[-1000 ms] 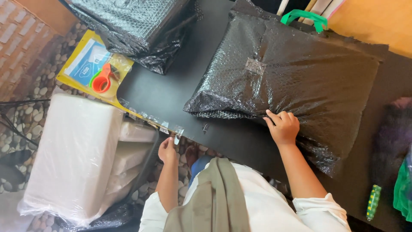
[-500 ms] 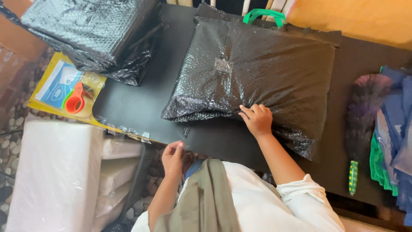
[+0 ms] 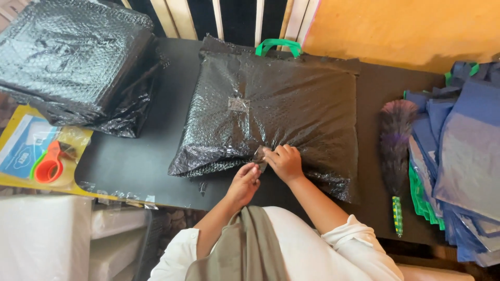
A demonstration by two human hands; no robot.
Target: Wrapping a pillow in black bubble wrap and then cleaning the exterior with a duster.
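Note:
A bulky package wrapped in black bubble wrap [image 3: 276, 104] lies on the black table [image 3: 135, 166], with a green handle [image 3: 278, 46] sticking out at its far end. Both hands meet at its near edge. My right hand [image 3: 285, 162] presses down the gathered fold of wrap. Touching it from the left, my left hand [image 3: 244, 183] pinches a small strip of clear tape [image 3: 259, 156] against the fold. A square of tape [image 3: 238, 104] sits on top of the package.
A stack of black wrapped packages [image 3: 67, 62] fills the far left. An orange tape dispenser [image 3: 48, 169] lies on a yellow and blue packet. A purple feather duster [image 3: 394, 135] and piled blue bags [image 3: 458, 156] lie at the right. White foam boxes [image 3: 41, 239] stand lower left.
My left hand left the table's near edge, where tape strips hang, and came up to the package beside my right hand. The right hand stayed on the fold. The view shifted right.

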